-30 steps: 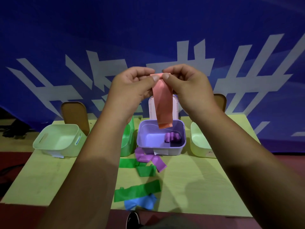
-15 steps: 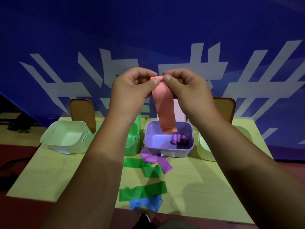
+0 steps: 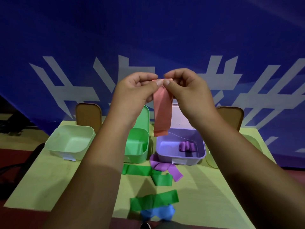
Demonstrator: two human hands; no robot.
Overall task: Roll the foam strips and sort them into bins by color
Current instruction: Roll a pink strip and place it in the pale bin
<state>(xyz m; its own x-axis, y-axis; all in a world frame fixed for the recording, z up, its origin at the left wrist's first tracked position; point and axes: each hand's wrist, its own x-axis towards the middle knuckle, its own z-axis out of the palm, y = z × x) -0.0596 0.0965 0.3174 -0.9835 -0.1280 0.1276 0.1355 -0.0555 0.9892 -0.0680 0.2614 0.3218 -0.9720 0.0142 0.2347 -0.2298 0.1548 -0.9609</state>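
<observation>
Both the left hand (image 3: 135, 90) and right hand (image 3: 186, 91) pinch the top edge of the pink strip (image 3: 162, 113), held raised so it hangs free (likely to start a roll) above the purple bin (image 3: 181, 158).

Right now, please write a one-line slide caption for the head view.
Left hand and right hand pinch a hanging pink strip; purple rolls lie in the purple bin.

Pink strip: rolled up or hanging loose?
Hanging loose: left hand and right hand pinch the pink strip at its top; the rest hangs straight.
</observation>
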